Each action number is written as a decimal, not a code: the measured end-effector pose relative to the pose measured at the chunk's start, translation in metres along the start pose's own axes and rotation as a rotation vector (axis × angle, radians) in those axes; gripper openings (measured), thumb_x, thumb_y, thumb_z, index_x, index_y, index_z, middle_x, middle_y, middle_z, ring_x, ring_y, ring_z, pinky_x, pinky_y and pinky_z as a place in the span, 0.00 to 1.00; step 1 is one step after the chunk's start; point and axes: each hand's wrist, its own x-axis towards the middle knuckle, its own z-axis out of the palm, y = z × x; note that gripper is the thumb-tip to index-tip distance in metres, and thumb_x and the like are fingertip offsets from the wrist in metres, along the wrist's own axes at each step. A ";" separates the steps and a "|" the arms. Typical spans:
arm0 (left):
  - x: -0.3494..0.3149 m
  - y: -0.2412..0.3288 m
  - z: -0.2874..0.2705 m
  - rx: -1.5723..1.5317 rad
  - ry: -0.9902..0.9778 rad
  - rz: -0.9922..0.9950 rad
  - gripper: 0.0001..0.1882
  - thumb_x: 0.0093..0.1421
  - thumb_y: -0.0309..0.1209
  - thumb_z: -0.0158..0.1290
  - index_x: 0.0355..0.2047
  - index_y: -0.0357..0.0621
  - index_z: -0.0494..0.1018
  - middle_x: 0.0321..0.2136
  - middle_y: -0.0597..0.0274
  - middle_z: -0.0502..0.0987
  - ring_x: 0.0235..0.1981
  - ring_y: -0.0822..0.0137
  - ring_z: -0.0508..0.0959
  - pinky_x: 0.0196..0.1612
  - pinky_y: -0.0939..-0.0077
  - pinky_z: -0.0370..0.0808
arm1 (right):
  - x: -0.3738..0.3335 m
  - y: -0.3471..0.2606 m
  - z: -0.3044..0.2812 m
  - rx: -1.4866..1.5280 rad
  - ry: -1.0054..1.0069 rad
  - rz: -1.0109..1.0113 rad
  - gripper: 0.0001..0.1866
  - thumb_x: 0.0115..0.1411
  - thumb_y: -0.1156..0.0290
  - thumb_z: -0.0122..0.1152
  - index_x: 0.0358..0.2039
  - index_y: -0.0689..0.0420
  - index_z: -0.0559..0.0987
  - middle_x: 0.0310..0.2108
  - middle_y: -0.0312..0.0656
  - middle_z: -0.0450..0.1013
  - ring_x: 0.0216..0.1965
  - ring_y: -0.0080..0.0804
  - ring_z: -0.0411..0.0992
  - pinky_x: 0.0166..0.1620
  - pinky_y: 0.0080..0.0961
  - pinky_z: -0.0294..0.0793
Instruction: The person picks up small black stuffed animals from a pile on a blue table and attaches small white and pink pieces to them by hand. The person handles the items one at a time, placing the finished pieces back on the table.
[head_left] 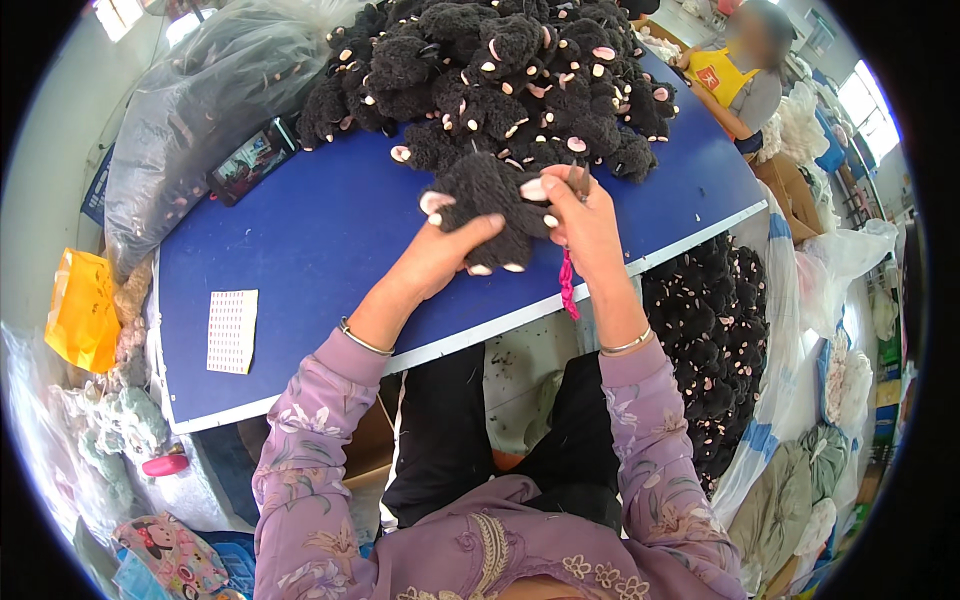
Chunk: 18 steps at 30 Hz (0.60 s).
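A black fluffy plush toy (490,205) with pale pink ears and small pale paws is held up over the near part of the blue table (320,260). My left hand (440,255) grips it from the left, thumb across its front. My right hand (590,225) pinches the toy's right-hand pink ear between thumb and finger. The same hand also holds small scissors (580,180), their dark blades pointing up and away from me. A bright pink wrapped handle or cord (568,285) hangs below that hand. Part of the scissors is hidden in my palm.
A big heap of similar black plush toys (480,70) covers the table's far side. At left are a phone (255,160) leaning on a clear plastic bag (200,110) and a printed white sheet (232,332). More toys (705,350) fill a bag at right. A person in a yellow apron (725,80) is at far right.
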 end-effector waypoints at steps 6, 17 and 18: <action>0.006 0.010 -0.003 -0.155 0.202 0.159 0.16 0.63 0.32 0.49 0.50 0.41 0.65 0.36 0.59 0.77 0.27 0.72 0.77 0.20 0.81 0.69 | -0.005 0.010 0.002 -0.218 -0.062 -0.303 0.07 0.60 0.71 0.60 0.28 0.59 0.73 0.21 0.28 0.69 0.19 0.08 0.59 0.21 0.11 0.57; 0.006 0.007 0.000 -0.218 0.244 0.173 0.17 0.62 0.30 0.51 0.51 0.41 0.65 0.40 0.60 0.76 0.33 0.72 0.78 0.22 0.84 0.74 | -0.023 0.021 0.038 -0.475 -0.021 -0.435 0.12 0.51 0.79 0.63 0.34 0.60 0.70 0.24 0.35 0.72 0.19 0.13 0.64 0.22 0.16 0.65; 0.006 0.006 -0.001 -0.210 0.257 0.172 0.17 0.62 0.30 0.51 0.51 0.41 0.65 0.40 0.60 0.76 0.33 0.72 0.78 0.23 0.83 0.75 | -0.023 0.021 0.039 -0.487 -0.012 -0.449 0.12 0.50 0.79 0.63 0.33 0.60 0.70 0.25 0.36 0.72 0.19 0.15 0.65 0.23 0.17 0.67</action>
